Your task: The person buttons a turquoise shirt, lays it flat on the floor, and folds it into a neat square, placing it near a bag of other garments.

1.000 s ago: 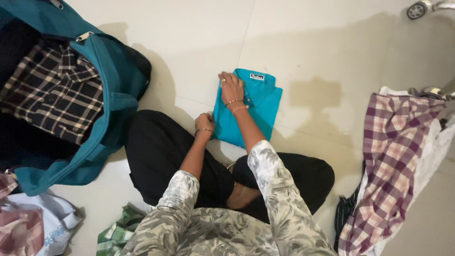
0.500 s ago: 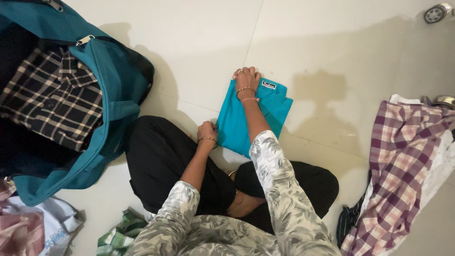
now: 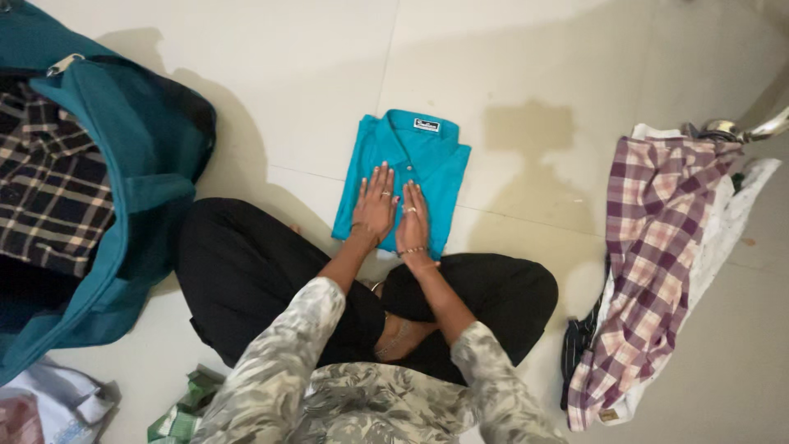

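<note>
Left hand (image 3: 374, 205) & right hand (image 3: 412, 220), both flat, fingers spread, gripping nothing, press folded teal shirt (image 3: 427, 160) beneath them; probably soft, light, best lifted by side edges.

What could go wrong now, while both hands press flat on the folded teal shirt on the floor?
1. The left hand and right hand press only the near half of the teal shirt; the collar end may stay uneven.
2. The shirt lies on bare floor tiles, so it may pick up dust.
3. The plaid shirt lies loose nearby and could get mixed in.
</note>
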